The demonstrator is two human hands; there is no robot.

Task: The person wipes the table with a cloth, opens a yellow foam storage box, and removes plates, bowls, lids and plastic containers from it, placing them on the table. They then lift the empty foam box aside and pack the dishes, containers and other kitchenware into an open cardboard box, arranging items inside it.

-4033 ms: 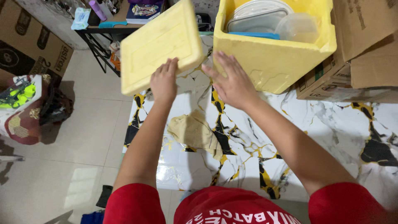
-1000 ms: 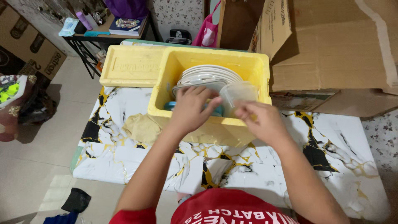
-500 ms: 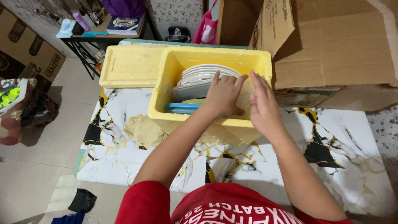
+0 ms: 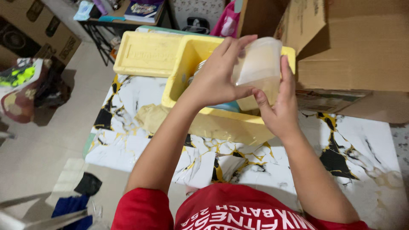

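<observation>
— Starting at the left, what lay there?

— A yellow foam lid [image 4: 147,53] rested flat at the far-left corner of the marble-patterned table [image 4: 362,149], its long side running left to right, touching the yellow foam box [image 4: 221,123]. A tan cloth [image 4: 151,117] lay crumpled just in front of the box's left wall.

— And the thing being handled?

— A translucent plastic container [image 4: 260,64] was held above the box's right half, clear of its rim. It seemed tipped on its side, long axis roughly up and down in the head view (which end was the mouth I could not tell).

— Room to move?

— The cardboard box [image 4: 353,47] stood close on the right, its flap just beside the container. The near part of the table lay open, and floor showed beyond its left edge.

— The fingers?

— The left hand [image 4: 215,79] wrapped the container's left side, fingers slightly spread and curved over the top, thumb pressed underneath. The right hand [image 4: 279,108] cupped the lower right, thumb against the bottom edge, fingers together up the right wall. Both touched the container firmly.
</observation>
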